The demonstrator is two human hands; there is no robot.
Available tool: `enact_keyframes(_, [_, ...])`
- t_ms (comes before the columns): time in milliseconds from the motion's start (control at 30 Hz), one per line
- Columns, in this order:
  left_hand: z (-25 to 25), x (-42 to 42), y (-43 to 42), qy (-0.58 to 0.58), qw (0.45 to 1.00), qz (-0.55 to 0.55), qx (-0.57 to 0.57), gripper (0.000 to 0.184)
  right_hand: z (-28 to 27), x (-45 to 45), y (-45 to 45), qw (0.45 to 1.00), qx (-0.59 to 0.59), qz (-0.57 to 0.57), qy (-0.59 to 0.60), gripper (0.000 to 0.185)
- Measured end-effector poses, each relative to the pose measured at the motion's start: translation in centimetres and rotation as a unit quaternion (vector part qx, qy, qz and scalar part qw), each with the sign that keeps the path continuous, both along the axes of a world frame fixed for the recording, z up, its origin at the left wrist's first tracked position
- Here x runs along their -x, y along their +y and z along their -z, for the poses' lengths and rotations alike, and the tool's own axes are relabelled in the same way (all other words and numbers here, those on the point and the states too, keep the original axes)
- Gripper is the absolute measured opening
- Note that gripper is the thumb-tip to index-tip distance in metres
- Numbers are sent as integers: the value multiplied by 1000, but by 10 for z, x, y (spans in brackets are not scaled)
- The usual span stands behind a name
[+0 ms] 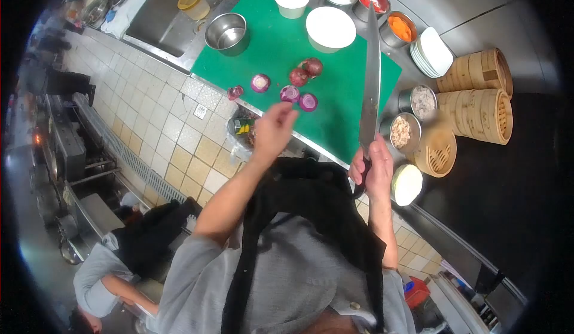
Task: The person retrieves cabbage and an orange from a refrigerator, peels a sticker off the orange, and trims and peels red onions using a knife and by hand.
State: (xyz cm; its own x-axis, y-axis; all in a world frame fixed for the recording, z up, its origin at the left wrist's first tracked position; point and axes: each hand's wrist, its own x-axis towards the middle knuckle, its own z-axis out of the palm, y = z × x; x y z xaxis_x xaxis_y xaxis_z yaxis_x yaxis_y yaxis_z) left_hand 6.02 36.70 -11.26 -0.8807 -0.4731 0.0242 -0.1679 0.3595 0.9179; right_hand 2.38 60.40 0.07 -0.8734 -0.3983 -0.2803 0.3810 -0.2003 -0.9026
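My right hand (pixel 375 169) is closed round the handle of a large kitchen knife (pixel 371 83), its long blade pointing away from me above the right side of the green cutting board (pixel 251 53). My left hand (pixel 275 132) is over the board's near edge with fingers curled together; whether anything small is in them is hidden. Just beyond its fingertips lie a cut red onion (pixel 290 94) and another cut red onion (pixel 308 102). Farther left is a peeled onion piece (pixel 260 83), with a small onion scrap (pixel 235 92) at the edge. Unpeeled red onions (pixel 305 71) sit behind them.
A metal pot (pixel 228 34), a white tub (pixel 292 2) and a white bowl (pixel 330 29) stand on the board. Metal bowls of food, including orange slices (pixel 399 28), and bamboo steamers (pixel 478 113) line the right. A lined bin (pixel 242 128) is below. Another person (pixel 113 268) bends at lower left.
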Motion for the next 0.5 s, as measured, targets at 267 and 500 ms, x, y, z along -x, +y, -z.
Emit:
enact_keyframes(267, [13,-13,-121,-71,935,-56,344,32,4,4,4,1000,9,-16,-11,56])
enact_keyframes(500, [-31,-22,-85,-133,922,86,353,26,11,-1,7,1000,-9,-16,-1,58])
